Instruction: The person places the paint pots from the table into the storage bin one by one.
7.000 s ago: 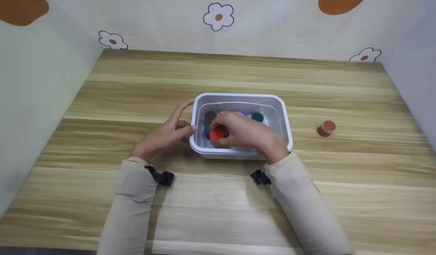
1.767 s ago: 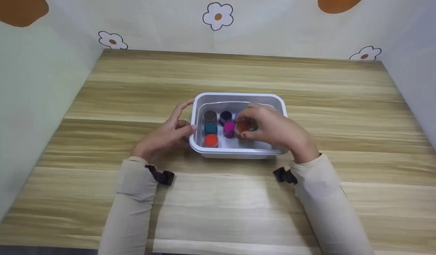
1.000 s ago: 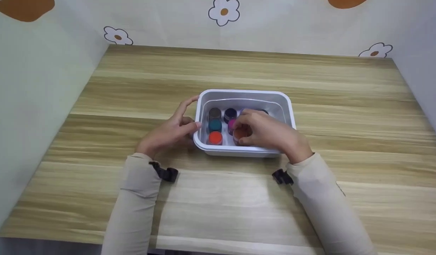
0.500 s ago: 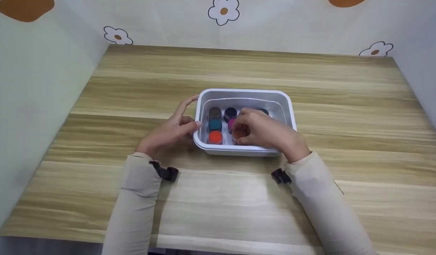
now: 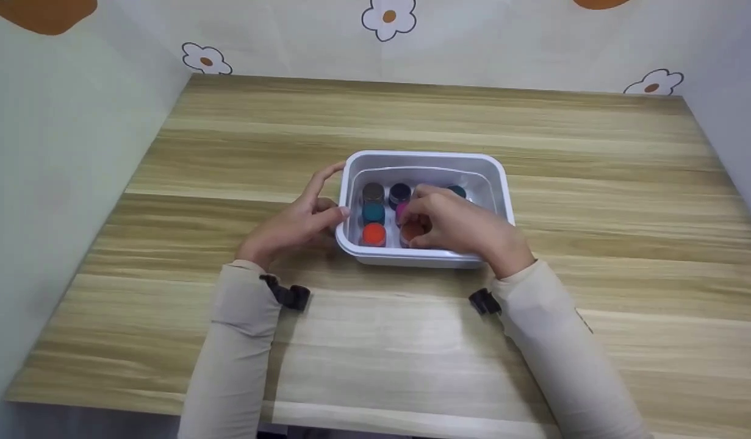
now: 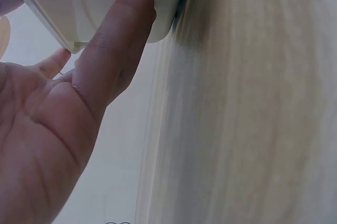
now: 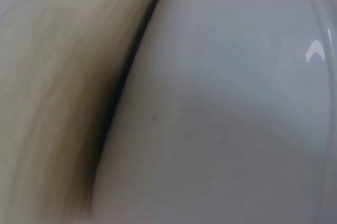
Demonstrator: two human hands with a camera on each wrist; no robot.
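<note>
In the head view a white plastic box (image 5: 421, 262) stands mid-table with several small round jars inside. My left hand (image 5: 290, 228) rests against its left side, thumb at the rim and fingers spread along the outer wall, as the left wrist view also shows. My right hand (image 5: 467, 227) reaches over the right part and pinches a jar with a brown-orange top (image 5: 410, 235), low near the front wall. Left of it stands an orange-red jar (image 5: 374, 235). Behind are a teal jar (image 5: 373, 213), a grey-brown jar (image 5: 373, 193), a dark purple jar (image 5: 400, 194) and a partly covered magenta jar (image 5: 401, 211).
A dark green jar (image 5: 457, 191) shows behind my right hand, at the back of the box. Wood-grain table (image 5: 375, 360) lies all around. Pale walls close in the left, back and right. Only the box's outer wall (image 7: 226, 103) and the table appear in the right wrist view.
Seven seconds ago the right hand held the orange-red jar, and the brown-orange one stood on the table at right. Since then it has come into the box and moved to the front.
</note>
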